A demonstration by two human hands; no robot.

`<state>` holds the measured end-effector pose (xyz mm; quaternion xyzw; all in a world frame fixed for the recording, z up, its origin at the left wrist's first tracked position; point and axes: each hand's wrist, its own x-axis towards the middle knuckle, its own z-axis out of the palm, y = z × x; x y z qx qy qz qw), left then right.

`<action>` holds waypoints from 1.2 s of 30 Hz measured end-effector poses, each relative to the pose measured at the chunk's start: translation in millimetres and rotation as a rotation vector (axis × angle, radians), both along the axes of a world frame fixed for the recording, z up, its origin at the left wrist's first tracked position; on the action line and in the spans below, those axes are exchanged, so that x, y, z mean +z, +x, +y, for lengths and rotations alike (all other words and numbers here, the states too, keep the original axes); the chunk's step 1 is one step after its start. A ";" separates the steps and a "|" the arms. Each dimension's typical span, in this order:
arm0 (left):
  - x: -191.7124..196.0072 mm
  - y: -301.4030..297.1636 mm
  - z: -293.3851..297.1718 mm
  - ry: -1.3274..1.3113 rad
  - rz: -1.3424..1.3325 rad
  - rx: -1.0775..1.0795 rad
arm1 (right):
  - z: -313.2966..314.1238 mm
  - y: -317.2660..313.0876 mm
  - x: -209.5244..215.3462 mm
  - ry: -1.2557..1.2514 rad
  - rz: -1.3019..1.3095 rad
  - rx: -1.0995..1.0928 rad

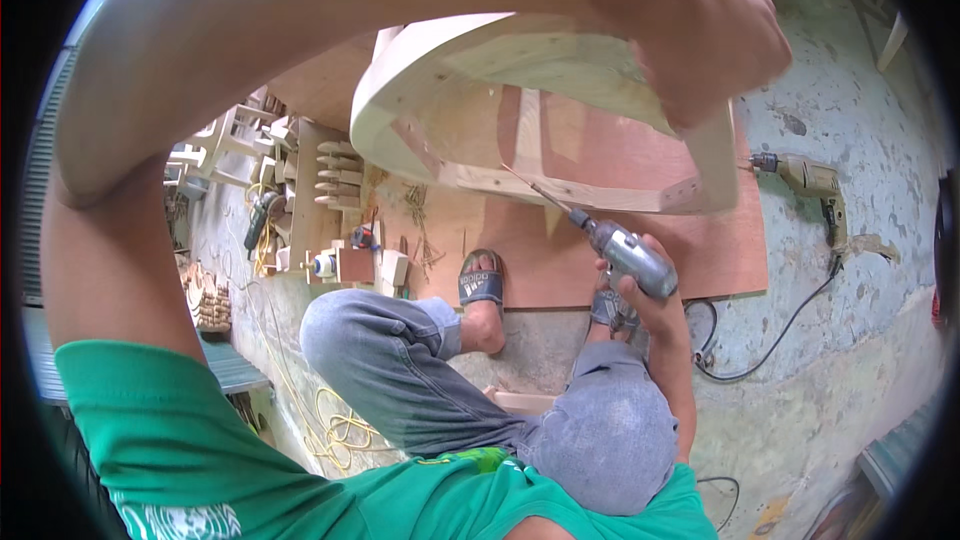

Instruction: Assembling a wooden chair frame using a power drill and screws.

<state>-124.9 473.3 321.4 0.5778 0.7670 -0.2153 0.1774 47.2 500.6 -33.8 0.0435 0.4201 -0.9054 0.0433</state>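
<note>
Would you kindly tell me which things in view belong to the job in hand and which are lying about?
In use:
- power driver (right hand)
- wooden frame (at left hand)

Apparently lying about:
- corded drill
- black tool
- stacked wooden pieces

Frame (pixel 600 197): smooth matt wd. Drill (pixel 637 262) nr frame: glossy mtl. Board (pixel 545 270) under frame: matt wd. Floor (pixel 880 195) r. of frame: rough conc.

A beige drill (pixel 808 178) lies on the worn floor (pixel 800 420) at the right, just beside a reddish board (pixel 735 260), its black cord (pixel 740 377) curving back toward the board's lower corner. To the left are a row of rounded wooden pieces (pixel 340 177), a black power tool (pixel 262 223) and a wood pile (pixel 208 302) (its single parts hard to make out). Yellow cord (pixel 340 429) lies in loose loops below.
</note>
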 end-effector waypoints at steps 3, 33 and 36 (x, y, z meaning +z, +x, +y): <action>6.2 -16.3 12.8 0.045 0.041 -0.035 | 4.9 9.9 1.8 -0.038 0.017 -0.020; -133.8 -80.9 -331.2 1.103 0.110 0.253 | -37.1 -61.8 7.2 0.387 -0.102 0.194; -132.4 -83.2 -328.6 1.068 0.092 0.220 | -38.5 -66.7 3.1 0.392 -0.112 0.208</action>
